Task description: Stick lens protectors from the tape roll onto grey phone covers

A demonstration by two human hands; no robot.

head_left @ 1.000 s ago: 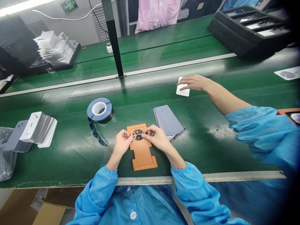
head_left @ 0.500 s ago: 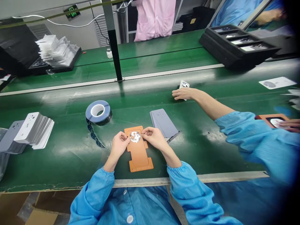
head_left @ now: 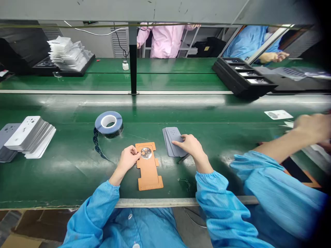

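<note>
An orange plate point(head_left: 148, 174) with notched edges lies in front of me on the green surface. Near its top sits a shiny round piece point(head_left: 146, 153) with holes. My left hand point(head_left: 128, 158) pinches at the plate's upper left edge, beside the round piece; what its fingertips hold is too small to tell. To the right, my right hand point(head_left: 190, 146) has thumb and fingers on the top card of a small fanned stack of grey cards point(head_left: 169, 143). A blue tape roll point(head_left: 109, 124) stands behind my left hand, its dark strip trailing down.
White and grey cards point(head_left: 32, 137) are stacked at the far left. A co-worker's blurred arm point(head_left: 289, 143) reaches in from the right. A black compartment tray point(head_left: 243, 77) and bagged white pieces point(head_left: 67, 55) lie beyond the metal rail. A white card point(head_left: 278, 114) is at the right.
My right hand has left the orange plate and moved right onto the grey cards. My left hand stays at the plate. The co-worker's arm has drawn back right, and the view has shifted.
</note>
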